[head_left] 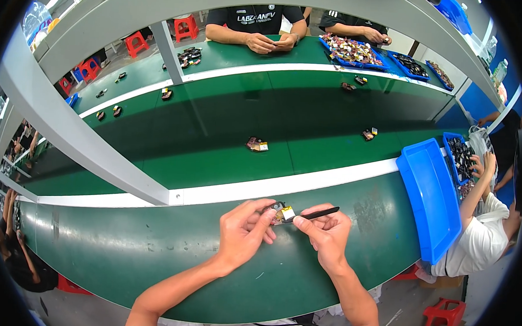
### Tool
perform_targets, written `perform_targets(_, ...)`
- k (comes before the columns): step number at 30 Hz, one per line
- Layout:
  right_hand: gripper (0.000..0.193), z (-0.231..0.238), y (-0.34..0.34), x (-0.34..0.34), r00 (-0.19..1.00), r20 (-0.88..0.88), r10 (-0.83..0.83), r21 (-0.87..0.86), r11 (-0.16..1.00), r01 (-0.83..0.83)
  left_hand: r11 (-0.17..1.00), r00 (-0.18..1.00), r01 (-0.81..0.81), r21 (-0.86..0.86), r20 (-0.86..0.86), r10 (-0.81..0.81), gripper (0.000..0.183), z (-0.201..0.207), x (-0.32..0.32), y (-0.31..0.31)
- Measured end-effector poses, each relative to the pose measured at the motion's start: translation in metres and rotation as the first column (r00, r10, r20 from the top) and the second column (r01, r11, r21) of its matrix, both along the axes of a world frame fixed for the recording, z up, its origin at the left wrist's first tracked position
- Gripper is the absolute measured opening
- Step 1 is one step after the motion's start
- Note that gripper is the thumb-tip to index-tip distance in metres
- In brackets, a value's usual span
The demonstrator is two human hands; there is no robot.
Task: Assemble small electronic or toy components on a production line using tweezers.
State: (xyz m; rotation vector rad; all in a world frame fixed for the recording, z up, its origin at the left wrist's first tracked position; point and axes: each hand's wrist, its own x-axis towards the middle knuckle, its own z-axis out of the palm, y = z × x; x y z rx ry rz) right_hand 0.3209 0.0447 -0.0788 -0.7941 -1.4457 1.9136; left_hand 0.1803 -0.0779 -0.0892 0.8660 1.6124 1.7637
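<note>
Above the near green worktop (170, 240), my left hand (242, 231) pinches a small electronic assembly between thumb and fingers. The assembly (285, 213) has a dark part on its left and a yellow-and-white label on its right; my fingers cover some of it. My right hand (329, 240) is closed round a slim black pen-like tool (324, 212), which slants down to the left. The tool's lower end is at the assembly's right side, by the label; whether it touches cannot be made out.
An upright-walled blue tray (426, 187) stands to my right. Beyond the white rail (271, 185) runs a green conveyor with assemblies (256, 144) scattered on it. A grey frame post (93, 138) crosses the left. Co-workers' hands (270, 44) work opposite; another person (484, 225) reaches into a parts tray at right.
</note>
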Motion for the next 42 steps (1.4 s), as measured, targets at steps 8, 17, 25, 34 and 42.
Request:
perform_targets(8,0.016,-0.003,-0.001,-0.002,1.0,0.02,-0.009,0.058,0.998,0.008,0.999,0.994,-0.052,0.003,-0.097,0.052,0.022,-0.002,0.004,0.001)
perform_targets(17,0.014,-0.008,0.001,-0.002,1.0,0.017,-0.016,0.241,0.97,0.011,0.998,0.989,0.036,-0.052,0.146,-0.028,0.023,-0.001,-0.007,0.001)
perform_targets(25,0.014,-0.011,0.004,0.002,0.999,-0.031,0.031,0.203,0.979,-0.025,0.975,0.945,0.218,-0.033,0.257,-0.203,0.028,-0.009,-0.02,-0.001)
perform_targets(34,0.016,-0.025,-0.004,0.003,0.991,-0.127,-0.047,0.509,0.854,0.106,0.95,0.905,0.313,0.017,0.298,-0.303,0.03,-0.004,-0.021,-0.002)
perform_targets(42,0.017,-0.024,-0.007,0.003,0.991,-0.119,-0.062,0.619,0.776,0.123,0.951,0.903,0.3,0.067,0.303,-0.306,0.031,-0.009,-0.022,-0.003)
